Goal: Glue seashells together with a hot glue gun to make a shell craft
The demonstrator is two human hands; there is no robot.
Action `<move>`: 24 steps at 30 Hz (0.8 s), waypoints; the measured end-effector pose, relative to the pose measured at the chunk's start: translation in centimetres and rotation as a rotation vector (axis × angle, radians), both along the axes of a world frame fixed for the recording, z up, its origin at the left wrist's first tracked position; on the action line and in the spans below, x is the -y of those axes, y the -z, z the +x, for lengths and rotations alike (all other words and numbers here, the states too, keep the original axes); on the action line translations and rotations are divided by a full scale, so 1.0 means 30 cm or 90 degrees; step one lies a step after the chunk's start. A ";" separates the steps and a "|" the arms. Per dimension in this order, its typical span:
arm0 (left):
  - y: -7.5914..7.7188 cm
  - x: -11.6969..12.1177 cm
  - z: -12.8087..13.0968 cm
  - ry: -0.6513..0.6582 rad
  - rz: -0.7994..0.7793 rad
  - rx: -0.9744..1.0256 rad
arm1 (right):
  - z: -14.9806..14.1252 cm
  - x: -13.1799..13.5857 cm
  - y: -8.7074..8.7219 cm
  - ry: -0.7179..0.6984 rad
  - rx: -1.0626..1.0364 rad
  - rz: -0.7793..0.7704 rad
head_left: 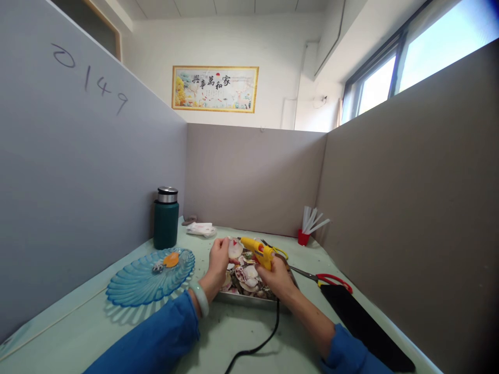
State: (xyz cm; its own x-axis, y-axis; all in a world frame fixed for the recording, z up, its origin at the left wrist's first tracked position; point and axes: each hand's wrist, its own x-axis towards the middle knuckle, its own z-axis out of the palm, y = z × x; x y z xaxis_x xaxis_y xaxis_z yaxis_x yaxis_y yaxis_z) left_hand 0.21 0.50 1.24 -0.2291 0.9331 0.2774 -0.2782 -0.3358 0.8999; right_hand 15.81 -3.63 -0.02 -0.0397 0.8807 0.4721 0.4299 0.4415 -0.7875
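Observation:
My right hand [276, 275] is wrapped round the handle of a yellow hot glue gun [257, 249], its nozzle pointing left. A black cord [268, 337] runs down from it toward the near edge. Between the fingertips of my left hand [219, 259] is a pale round seashell [235, 249] with a small red mark on it, close to the nozzle. Under both hands sits a metal tray [249, 301] heaped with many shells [247, 278]. To the left, a blue scalloped glass plate [132, 283] bears an orange shell [170, 259] and a small grey-white piece [157, 267].
A dark green bottle [166, 223] stands behind the plate. White packets [200, 229] lie at the back. A red cup [303, 238] holds white glue sticks [310, 218]. Red-handled scissors [333, 280], yellow-handled scissors [283, 253] and a black strip [362, 327] are on the right. Partitions enclose the table.

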 end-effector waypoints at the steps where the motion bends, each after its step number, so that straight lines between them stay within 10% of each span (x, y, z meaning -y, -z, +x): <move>1: 0.000 0.001 0.000 0.003 0.000 -0.005 | -0.001 0.001 -0.001 0.003 0.005 0.001; 24: -0.001 -0.007 -0.001 0.015 -0.005 0.045 | 0.005 -0.008 0.012 0.008 0.022 0.006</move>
State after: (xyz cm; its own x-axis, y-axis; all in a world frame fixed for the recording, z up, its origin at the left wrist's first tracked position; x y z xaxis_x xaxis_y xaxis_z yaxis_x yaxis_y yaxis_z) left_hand 0.18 0.70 1.28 -0.2254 0.9404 0.2547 -0.3486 -0.3220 0.8802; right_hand 15.96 -3.38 -0.38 -0.0452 0.8767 0.4788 0.4623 0.4433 -0.7680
